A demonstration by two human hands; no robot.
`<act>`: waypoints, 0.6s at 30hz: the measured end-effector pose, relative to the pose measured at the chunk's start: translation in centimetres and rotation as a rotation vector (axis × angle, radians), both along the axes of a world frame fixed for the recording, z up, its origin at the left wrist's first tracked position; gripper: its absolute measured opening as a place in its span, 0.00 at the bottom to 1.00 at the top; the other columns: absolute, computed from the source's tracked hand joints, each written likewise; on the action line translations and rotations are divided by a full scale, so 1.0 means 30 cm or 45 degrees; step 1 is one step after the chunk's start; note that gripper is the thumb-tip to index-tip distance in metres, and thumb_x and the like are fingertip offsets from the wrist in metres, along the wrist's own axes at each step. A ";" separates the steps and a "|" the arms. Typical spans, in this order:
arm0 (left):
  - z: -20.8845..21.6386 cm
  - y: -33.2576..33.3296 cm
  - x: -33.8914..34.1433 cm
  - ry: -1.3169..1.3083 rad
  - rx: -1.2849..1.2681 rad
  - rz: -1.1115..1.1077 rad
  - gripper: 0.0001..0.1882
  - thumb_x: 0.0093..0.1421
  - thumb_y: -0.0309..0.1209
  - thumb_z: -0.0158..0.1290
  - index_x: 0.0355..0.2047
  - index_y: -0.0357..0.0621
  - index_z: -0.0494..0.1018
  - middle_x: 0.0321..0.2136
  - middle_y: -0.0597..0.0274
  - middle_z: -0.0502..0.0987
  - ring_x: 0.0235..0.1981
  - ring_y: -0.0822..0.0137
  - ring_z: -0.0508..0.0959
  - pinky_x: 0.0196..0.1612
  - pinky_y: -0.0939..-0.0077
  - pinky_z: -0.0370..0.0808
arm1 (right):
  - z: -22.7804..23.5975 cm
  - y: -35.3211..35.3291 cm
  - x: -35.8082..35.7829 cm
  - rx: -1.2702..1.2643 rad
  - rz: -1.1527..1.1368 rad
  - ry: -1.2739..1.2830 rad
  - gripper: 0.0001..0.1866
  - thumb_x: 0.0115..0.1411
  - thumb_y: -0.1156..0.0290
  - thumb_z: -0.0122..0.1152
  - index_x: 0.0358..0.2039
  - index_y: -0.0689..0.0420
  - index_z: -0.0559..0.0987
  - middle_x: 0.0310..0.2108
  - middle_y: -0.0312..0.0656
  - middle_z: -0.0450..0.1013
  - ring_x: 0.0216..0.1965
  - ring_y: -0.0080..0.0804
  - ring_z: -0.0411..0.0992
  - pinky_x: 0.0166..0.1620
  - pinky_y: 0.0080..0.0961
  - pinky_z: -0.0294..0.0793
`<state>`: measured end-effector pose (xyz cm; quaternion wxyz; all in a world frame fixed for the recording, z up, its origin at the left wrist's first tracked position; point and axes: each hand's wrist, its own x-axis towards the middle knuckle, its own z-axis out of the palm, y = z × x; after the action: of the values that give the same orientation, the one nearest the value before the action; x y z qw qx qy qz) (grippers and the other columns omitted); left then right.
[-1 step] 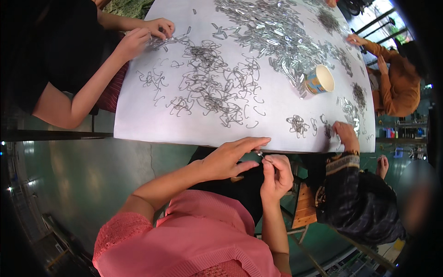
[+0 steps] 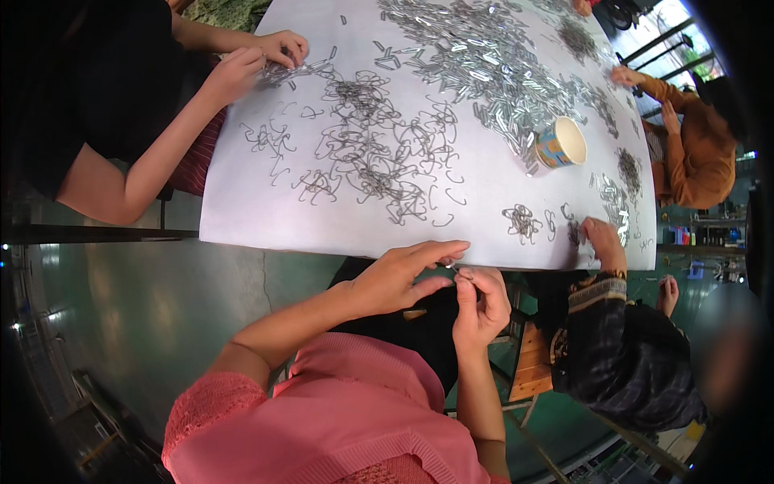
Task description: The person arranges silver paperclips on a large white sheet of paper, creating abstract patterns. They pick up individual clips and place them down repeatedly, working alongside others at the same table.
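In the head view, clamped a slim metal piece [image 2: 456,271] in the right hand's grip [image 2: 481,305], just off the six-o'clock edge of the table [image 2: 484,230]. Held the left hand [image 2: 393,278] at nine o'clock, thumb apart from fingers. Showed bent wire hooks [image 2: 355,97] toward eleven, paper cup [image 2: 555,149] toward one.

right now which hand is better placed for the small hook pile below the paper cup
Probably the right hand: it's nearer the small hook pile than the left hand, though it pinches a thin metal piece.
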<state>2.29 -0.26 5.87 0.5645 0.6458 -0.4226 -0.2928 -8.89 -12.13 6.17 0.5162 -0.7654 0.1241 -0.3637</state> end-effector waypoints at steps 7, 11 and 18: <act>-0.037 0.057 0.064 -0.139 0.017 0.307 0.16 0.60 0.23 0.53 0.49 0.41 0.73 0.38 0.54 0.80 0.34 0.63 0.80 0.36 0.73 0.77 | 0.022 0.015 0.118 -0.011 0.091 0.171 0.04 0.56 0.80 0.61 0.33 0.64 0.78 0.28 0.42 0.75 0.26 0.25 0.70 0.29 0.17 0.69; -0.082 0.049 0.074 -0.496 0.041 0.452 0.15 0.58 0.22 0.53 0.47 0.40 0.74 0.36 0.54 0.80 0.32 0.59 0.80 0.34 0.70 0.76 | 0.012 0.003 0.130 0.062 0.058 0.434 0.04 0.57 0.76 0.62 0.32 0.63 0.78 0.26 0.39 0.75 0.23 0.24 0.69 0.27 0.17 0.67; -0.164 0.033 0.084 -0.806 0.012 0.552 0.13 0.57 0.21 0.52 0.44 0.42 0.74 0.34 0.54 0.79 0.31 0.55 0.79 0.33 0.66 0.76 | -0.008 -0.086 0.184 0.320 0.240 0.841 0.08 0.58 0.71 0.61 0.30 0.64 0.78 0.21 0.39 0.74 0.23 0.21 0.68 0.27 0.19 0.68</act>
<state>4.81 0.71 0.96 0.4519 0.7812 -0.4282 0.0451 -3.39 -14.70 5.93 0.5697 -0.7801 0.2568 -0.0298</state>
